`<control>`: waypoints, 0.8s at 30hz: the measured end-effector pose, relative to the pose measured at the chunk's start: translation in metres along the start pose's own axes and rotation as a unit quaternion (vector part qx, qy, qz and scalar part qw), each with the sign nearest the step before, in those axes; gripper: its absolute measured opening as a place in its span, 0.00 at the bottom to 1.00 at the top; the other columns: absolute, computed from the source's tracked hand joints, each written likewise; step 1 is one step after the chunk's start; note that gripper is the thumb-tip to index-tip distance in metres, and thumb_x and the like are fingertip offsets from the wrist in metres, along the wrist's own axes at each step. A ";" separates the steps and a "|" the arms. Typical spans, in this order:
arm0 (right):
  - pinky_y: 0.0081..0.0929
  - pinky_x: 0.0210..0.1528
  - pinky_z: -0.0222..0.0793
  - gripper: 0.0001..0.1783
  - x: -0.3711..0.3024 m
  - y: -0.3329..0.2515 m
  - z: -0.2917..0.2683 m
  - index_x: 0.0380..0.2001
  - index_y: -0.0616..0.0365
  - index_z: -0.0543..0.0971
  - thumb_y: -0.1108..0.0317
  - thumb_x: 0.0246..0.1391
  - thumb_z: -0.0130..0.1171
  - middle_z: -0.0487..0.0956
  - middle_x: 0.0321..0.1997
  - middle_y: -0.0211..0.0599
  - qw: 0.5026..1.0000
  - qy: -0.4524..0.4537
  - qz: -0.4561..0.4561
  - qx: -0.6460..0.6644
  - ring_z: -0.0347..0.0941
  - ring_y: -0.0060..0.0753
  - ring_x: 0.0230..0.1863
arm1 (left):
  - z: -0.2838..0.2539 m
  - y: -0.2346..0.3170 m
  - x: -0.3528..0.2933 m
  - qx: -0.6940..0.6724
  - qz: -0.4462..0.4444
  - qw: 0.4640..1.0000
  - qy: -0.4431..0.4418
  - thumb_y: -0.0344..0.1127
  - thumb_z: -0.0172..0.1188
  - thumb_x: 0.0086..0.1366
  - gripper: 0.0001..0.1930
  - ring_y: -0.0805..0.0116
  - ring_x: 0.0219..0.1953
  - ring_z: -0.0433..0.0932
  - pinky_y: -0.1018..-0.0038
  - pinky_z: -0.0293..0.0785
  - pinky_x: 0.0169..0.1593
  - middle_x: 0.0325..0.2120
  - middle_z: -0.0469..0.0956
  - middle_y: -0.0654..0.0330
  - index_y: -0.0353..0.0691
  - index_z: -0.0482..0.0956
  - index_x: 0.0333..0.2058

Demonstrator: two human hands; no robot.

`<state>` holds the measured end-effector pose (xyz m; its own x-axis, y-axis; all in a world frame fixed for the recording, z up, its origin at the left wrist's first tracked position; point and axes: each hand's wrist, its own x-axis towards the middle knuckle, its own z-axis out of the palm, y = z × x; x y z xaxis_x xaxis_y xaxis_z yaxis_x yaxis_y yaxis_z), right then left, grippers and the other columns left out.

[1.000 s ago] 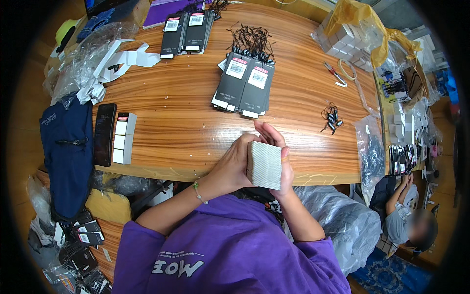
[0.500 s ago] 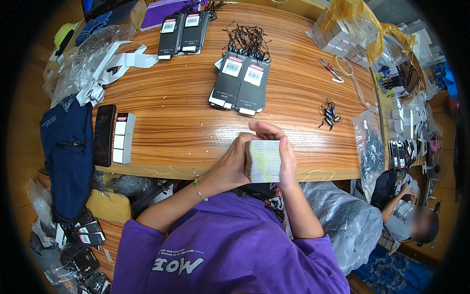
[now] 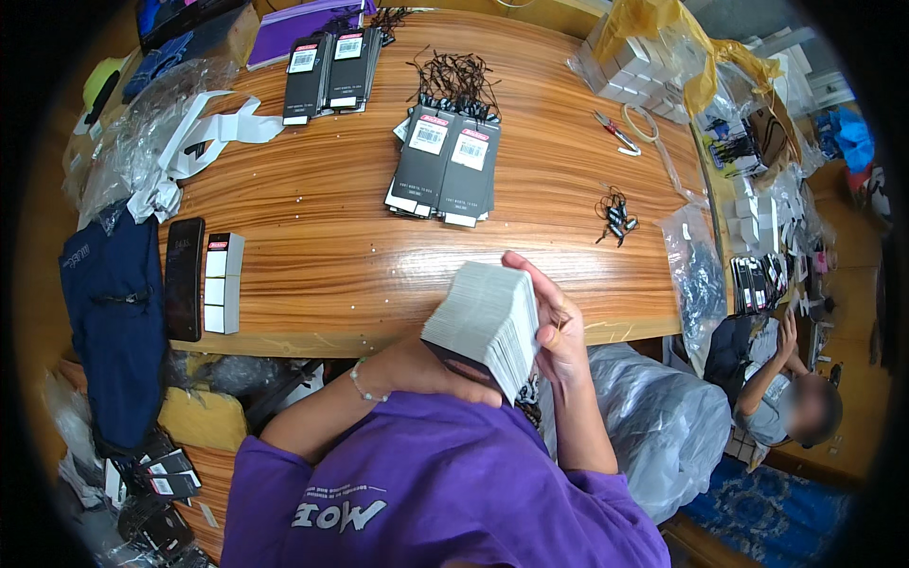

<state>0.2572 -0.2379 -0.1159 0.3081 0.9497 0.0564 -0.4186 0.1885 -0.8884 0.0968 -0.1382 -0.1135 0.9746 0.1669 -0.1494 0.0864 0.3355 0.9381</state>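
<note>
A thick stack of cards [image 3: 485,308] sits tilted in my hands just over the table's near edge. Its pale card edges face up and right, and a dark face shows at the lower left. My left hand [image 3: 437,371] grips it from below and the left, thumb along the dark face. Against its right side my right hand [image 3: 559,327] is closed, with fingertips at the upper corner and thumb bent in. A thin yellowish line, perhaps a rubber band, shows by the right fingers. Beyond lie black hang tags [image 3: 443,170] with tangled black strings [image 3: 454,78].
At left are a phone [image 3: 186,279], a banded stack of white-and-black labels [image 3: 223,284] and a dark blue pouch [image 3: 114,322]. More black tags [image 3: 327,76] lie far left. Scissors [image 3: 615,133] and small black string fasteners [image 3: 617,220] are at right. A co-worker [image 3: 776,398] sits beyond.
The stack has tipped and turned from upright between both palms, so its dark face now shows. My left hand has slid beneath it; my right has shifted along its side.
</note>
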 end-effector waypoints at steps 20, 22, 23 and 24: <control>0.31 0.44 0.72 0.22 0.006 -0.008 -0.029 0.51 0.68 0.66 0.67 0.55 0.51 0.72 0.48 0.52 0.980 0.077 0.145 0.108 0.73 0.42 0.45 | -0.012 0.005 -0.005 0.103 -0.059 0.986 -0.114 0.41 0.73 0.39 0.62 0.63 0.58 0.55 0.72 0.55 0.59 0.57 0.53 0.47 0.32 0.31 0.60; 0.33 0.46 0.71 0.24 0.005 -0.004 -0.030 0.51 0.68 0.65 0.66 0.53 0.53 0.70 0.50 0.53 0.984 0.073 0.112 0.118 0.70 0.45 0.48 | -0.012 0.003 -0.005 0.089 -0.072 0.987 -0.114 0.42 0.74 0.38 0.63 0.62 0.60 0.52 0.72 0.52 0.60 0.58 0.52 0.47 0.30 0.32 0.60; 0.35 0.48 0.70 0.27 0.005 -0.003 -0.030 0.52 0.68 0.65 0.65 0.51 0.55 0.68 0.52 0.54 0.987 0.057 0.098 0.118 0.68 0.46 0.51 | -0.012 0.003 -0.005 0.087 -0.069 0.988 -0.109 0.41 0.74 0.38 0.62 0.62 0.60 0.52 0.72 0.52 0.60 0.58 0.52 0.47 0.30 0.32 0.60; 0.37 0.50 0.68 0.29 0.005 -0.002 -0.031 0.52 0.67 0.64 0.63 0.50 0.57 0.66 0.53 0.55 0.989 0.042 0.083 0.117 0.66 0.47 0.54 | -0.013 0.003 -0.004 0.084 -0.065 0.989 -0.104 0.41 0.74 0.39 0.62 0.62 0.60 0.52 0.72 0.52 0.60 0.58 0.52 0.47 0.30 0.32 0.60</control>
<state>0.2859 -0.2412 -0.1273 0.2843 0.9502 -0.1275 -0.6522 0.0942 -0.7522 0.0901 -0.1259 -0.1142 0.9731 -0.0682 -0.2200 0.2289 0.1789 0.9569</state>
